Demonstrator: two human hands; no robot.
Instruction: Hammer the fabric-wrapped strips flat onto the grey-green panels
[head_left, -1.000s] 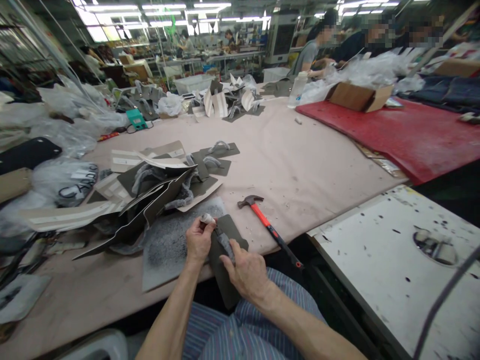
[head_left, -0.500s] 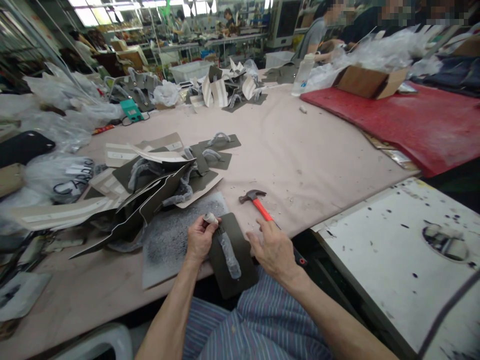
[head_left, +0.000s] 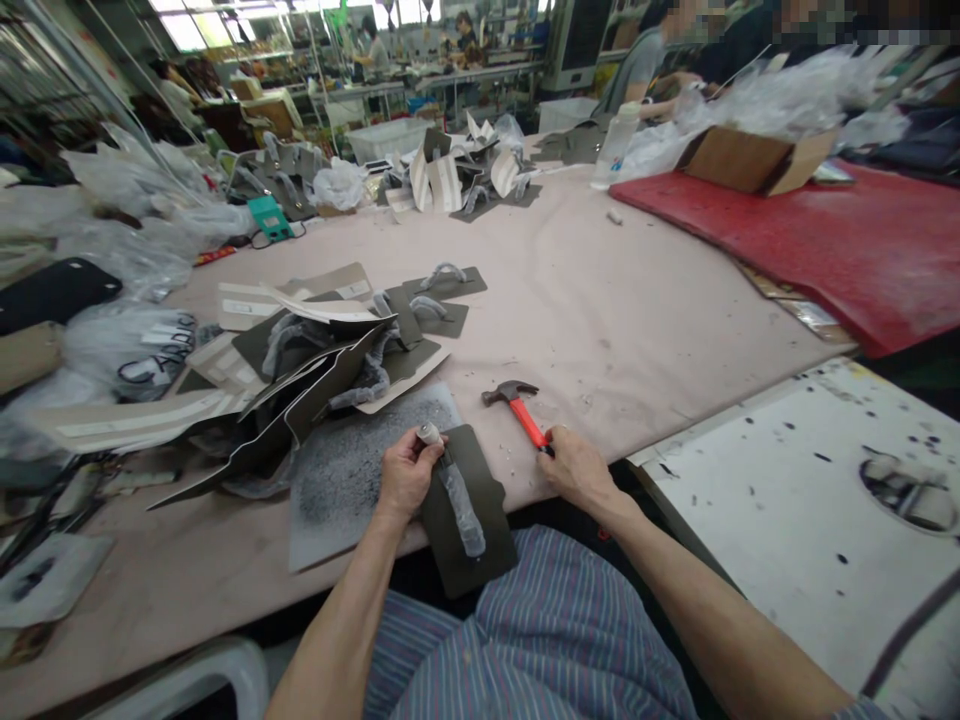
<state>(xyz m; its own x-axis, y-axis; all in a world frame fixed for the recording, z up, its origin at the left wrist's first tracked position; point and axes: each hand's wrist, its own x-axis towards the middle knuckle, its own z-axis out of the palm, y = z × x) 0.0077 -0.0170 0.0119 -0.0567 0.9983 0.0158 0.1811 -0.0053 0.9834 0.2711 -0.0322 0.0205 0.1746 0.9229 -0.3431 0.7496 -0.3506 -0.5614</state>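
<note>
My left hand (head_left: 407,472) pinches a small whitish cylinder (head_left: 429,433) at the top end of a plastic-wrapped handle (head_left: 463,510). That handle lies along a dark olive panel (head_left: 487,500), which hangs partly over the table's front edge. Wrapped round the grip of a claw hammer (head_left: 527,418) is my right hand (head_left: 576,465); the red shaft and metal head rest on the table. A grey speckled board (head_left: 334,500) lies left of the panel, partly behind my left hand.
Stacked olive and cream panels (head_left: 300,385) cover the table's left side. A bottle (head_left: 616,145) stands at the back, beside a red mat (head_left: 780,240) bearing an open carton (head_left: 739,158). A white board (head_left: 795,480) is at right. People sit in the background.
My right hand has moved down and closed round the hammer's grip; before, it was open beside it. My left hand keeps its hold on the cylinder. The view has shifted slightly.
</note>
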